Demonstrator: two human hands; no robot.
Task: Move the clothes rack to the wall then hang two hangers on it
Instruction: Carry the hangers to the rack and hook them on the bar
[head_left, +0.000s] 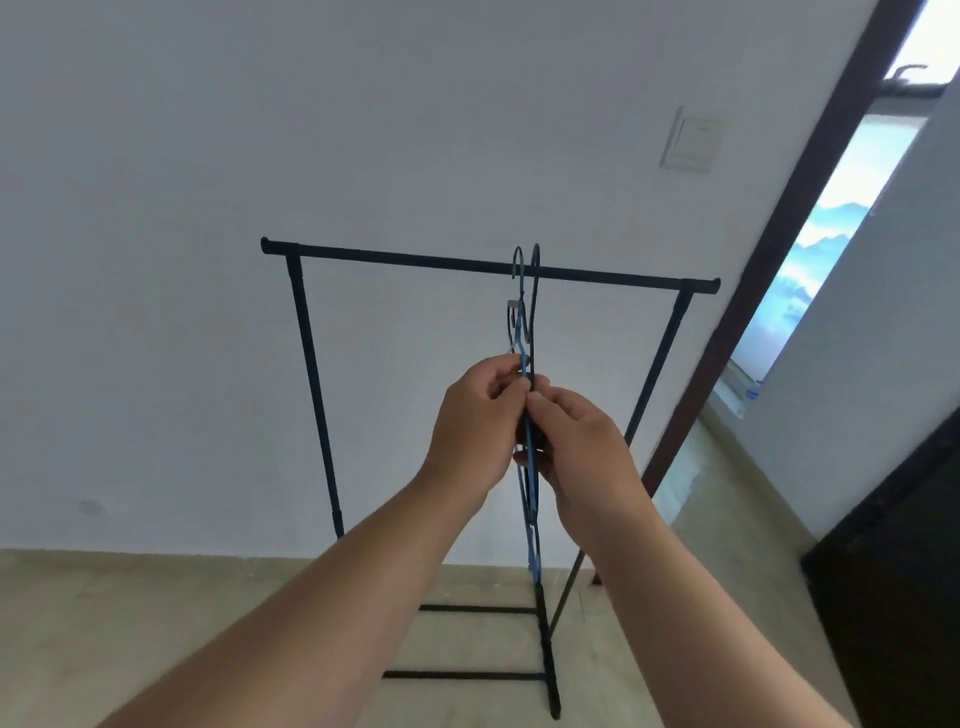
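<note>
A black clothes rack (395, 255) stands close to the white wall, its top bar running across the middle of the view. Thin hangers (523, 312), blue and dark, are seen edge-on in front of the bar; their hooks reach up to the bar near its right half. My left hand (475, 415) and my right hand (576, 447) both pinch the hangers from either side, just below the hooks. The hangers' lower ends (533, 551) stick out beneath my hands. Whether the hooks rest on the bar is unclear.
The white wall (208, 156) carries a light switch (688, 139). A dark door frame (779, 234) rises at the right, with a black object (893, 571) at the lower right. The rack's feet (467, 675) lie on the beige floor.
</note>
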